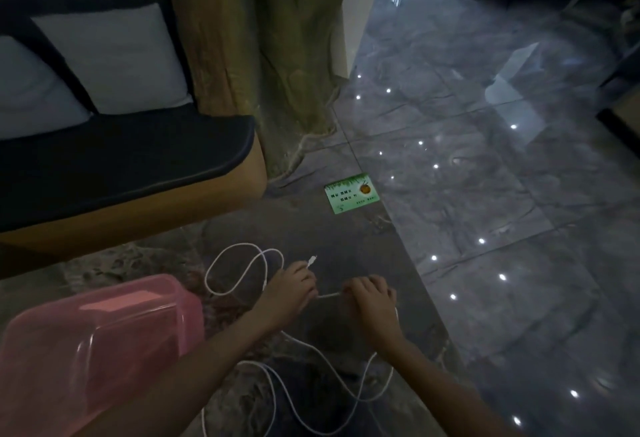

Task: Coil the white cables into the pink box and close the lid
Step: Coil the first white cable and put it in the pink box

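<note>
A white cable (pixel 239 265) lies in loose loops on the dark table. My left hand (pixel 290 286) pinches it near its plug end (pixel 312 260), which sticks up past my fingers. My right hand (pixel 372 300) grips the same cable a short way to the right, with a taut stretch between the two hands. More white cable (pixel 346 386) curls on the table below my forearms. The translucent pink box (pixel 97 339) stands at the lower left with its lid on, apart from both hands.
A green printed card (pixel 351 193) lies near the table's far edge. A sofa with a black seat (pixel 114 159) and pale cushions stands behind the box. A tree-trunk-like column (pixel 270 66) rises at the centre. Glossy grey floor tiles (pixel 502 194) spread to the right.
</note>
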